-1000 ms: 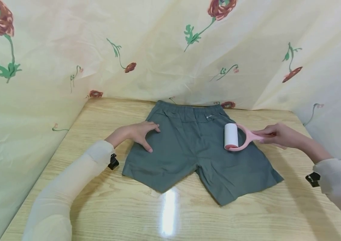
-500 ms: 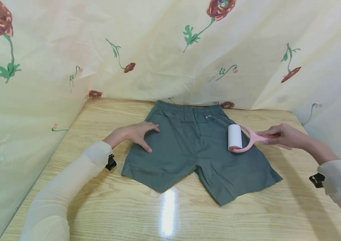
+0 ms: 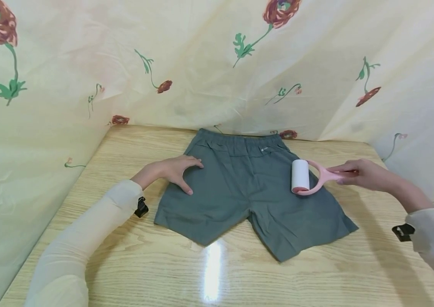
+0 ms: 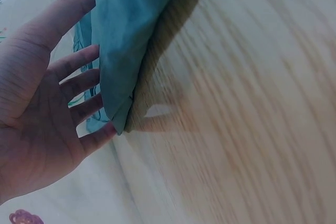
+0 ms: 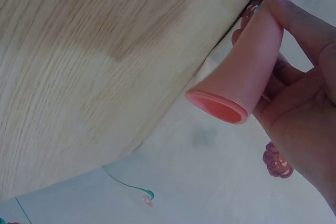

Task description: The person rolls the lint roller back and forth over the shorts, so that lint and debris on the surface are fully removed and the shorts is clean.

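Observation:
Grey-green shorts [image 3: 224, 183] lie spread flat on the wooden table, waistband toward the back wall. My left hand [image 3: 176, 169] rests on their left side, thumb and fingers spread apart; in the left wrist view its straight fingers [image 4: 84, 82] meet the edge of the cloth [image 4: 131, 30]. In my right hand [image 3: 363, 172] is a lint roller [image 3: 300, 177] with a white roll and a pink forked frame. The roll overlaps the right leg of the shorts. Seen from the right wrist, my fingers and thumb grip its hollow pink handle [image 5: 236, 72].
The wooden table [image 3: 163, 277] runs to a cream floral cloth [image 3: 201, 64] hung behind it and along both sides. A bright light reflection lies on the tabletop in front of the shorts. Small black devices [image 3: 141, 207] are strapped at both wrists.
My right hand has moved the lint roller slightly to the right across the shorts' right leg, mostly in the first half second. My left hand has stayed in place.

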`<action>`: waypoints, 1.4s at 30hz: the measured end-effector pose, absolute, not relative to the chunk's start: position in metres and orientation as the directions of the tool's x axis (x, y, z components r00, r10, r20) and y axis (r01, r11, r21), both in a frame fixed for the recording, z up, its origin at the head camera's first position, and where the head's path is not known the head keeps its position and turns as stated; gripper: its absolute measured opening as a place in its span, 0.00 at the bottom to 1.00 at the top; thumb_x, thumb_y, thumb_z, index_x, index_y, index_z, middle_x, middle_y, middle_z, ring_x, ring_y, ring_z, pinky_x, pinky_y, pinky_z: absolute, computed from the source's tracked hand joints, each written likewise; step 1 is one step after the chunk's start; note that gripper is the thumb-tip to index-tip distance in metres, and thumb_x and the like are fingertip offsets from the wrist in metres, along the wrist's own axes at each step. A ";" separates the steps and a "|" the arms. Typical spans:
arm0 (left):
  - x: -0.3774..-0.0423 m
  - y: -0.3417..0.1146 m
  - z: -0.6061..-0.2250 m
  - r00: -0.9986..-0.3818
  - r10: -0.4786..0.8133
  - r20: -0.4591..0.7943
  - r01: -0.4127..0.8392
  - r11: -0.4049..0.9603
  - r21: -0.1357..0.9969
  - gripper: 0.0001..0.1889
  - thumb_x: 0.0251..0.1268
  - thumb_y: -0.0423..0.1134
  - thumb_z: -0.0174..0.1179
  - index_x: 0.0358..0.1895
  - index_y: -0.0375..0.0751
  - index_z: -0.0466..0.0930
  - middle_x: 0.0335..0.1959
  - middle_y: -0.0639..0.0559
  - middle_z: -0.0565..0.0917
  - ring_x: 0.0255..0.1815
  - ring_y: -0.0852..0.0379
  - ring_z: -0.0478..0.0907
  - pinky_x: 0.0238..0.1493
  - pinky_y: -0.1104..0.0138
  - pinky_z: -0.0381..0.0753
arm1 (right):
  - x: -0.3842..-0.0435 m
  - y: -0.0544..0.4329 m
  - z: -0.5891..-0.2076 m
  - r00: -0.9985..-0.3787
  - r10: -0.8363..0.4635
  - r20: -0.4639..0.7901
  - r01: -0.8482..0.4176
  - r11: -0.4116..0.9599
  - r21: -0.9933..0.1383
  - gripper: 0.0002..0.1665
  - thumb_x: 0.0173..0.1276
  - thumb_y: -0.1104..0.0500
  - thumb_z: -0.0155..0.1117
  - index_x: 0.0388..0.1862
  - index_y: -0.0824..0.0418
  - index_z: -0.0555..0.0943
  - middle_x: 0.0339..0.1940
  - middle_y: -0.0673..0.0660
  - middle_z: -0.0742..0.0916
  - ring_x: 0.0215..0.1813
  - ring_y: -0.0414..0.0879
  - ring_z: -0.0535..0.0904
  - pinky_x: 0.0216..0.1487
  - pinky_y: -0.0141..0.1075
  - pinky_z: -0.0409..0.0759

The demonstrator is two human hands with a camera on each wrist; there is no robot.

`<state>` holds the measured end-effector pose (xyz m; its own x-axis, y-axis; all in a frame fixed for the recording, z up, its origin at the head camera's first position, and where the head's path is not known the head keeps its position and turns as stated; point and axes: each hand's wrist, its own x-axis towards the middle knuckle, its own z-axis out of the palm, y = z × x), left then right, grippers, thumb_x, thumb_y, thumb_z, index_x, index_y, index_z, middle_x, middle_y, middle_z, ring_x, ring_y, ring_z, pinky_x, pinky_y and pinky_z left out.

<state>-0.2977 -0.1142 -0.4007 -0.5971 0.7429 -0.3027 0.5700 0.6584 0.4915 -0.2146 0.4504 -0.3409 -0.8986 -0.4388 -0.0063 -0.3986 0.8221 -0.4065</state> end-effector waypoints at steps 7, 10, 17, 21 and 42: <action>-0.297 -0.116 -0.399 -0.603 0.732 -0.317 0.559 0.671 0.487 0.50 0.55 0.57 0.76 0.79 0.47 0.61 0.85 0.44 0.51 0.85 0.39 0.43 0.81 0.44 0.54 | -0.218 0.440 -0.346 -0.896 -0.443 0.042 -0.420 0.810 -0.410 0.22 0.64 0.68 0.72 0.58 0.69 0.85 0.33 0.51 0.86 0.25 0.34 0.66 0.26 0.31 0.65; -0.296 -0.116 -0.399 -0.606 0.727 -0.323 0.554 0.677 0.485 0.50 0.55 0.57 0.76 0.79 0.48 0.61 0.85 0.45 0.51 0.85 0.40 0.43 0.81 0.44 0.54 | -0.218 0.432 -0.348 -0.896 -0.442 0.042 -0.416 0.805 -0.423 0.22 0.65 0.66 0.72 0.59 0.66 0.85 0.35 0.52 0.87 0.28 0.34 0.69 0.27 0.30 0.67; -0.296 -0.115 -0.400 -0.605 0.726 -0.328 0.554 0.679 0.482 0.50 0.55 0.57 0.76 0.79 0.49 0.60 0.85 0.45 0.50 0.86 0.41 0.42 0.81 0.45 0.55 | -0.224 0.407 -0.351 -0.878 -0.476 0.050 -0.444 0.773 -0.453 0.22 0.67 0.65 0.72 0.61 0.62 0.85 0.40 0.54 0.89 0.33 0.35 0.73 0.31 0.29 0.71; -0.296 -0.114 -0.401 -0.603 0.727 -0.329 0.555 0.678 0.482 0.50 0.55 0.57 0.76 0.79 0.49 0.60 0.85 0.46 0.50 0.86 0.41 0.42 0.81 0.45 0.54 | -0.231 0.394 -0.353 -0.867 -0.493 0.068 -0.468 0.760 -0.452 0.22 0.67 0.64 0.71 0.60 0.63 0.85 0.39 0.53 0.88 0.33 0.35 0.72 0.31 0.29 0.72; -0.297 -0.113 -0.401 -0.609 0.721 -0.331 0.562 0.687 0.460 0.49 0.56 0.57 0.75 0.79 0.48 0.61 0.85 0.44 0.50 0.85 0.40 0.43 0.81 0.44 0.54 | -0.256 0.333 -0.361 -0.861 -0.505 0.068 -0.486 0.775 -0.404 0.22 0.70 0.63 0.69 0.62 0.65 0.83 0.43 0.61 0.88 0.38 0.48 0.72 0.37 0.35 0.70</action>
<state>-0.2970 -0.1132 -0.4007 -0.6093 0.7206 -0.3310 0.5623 0.6869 0.4604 -0.2559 0.3326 -0.3610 -0.8607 -0.5045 0.0684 -0.4863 0.7747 -0.4043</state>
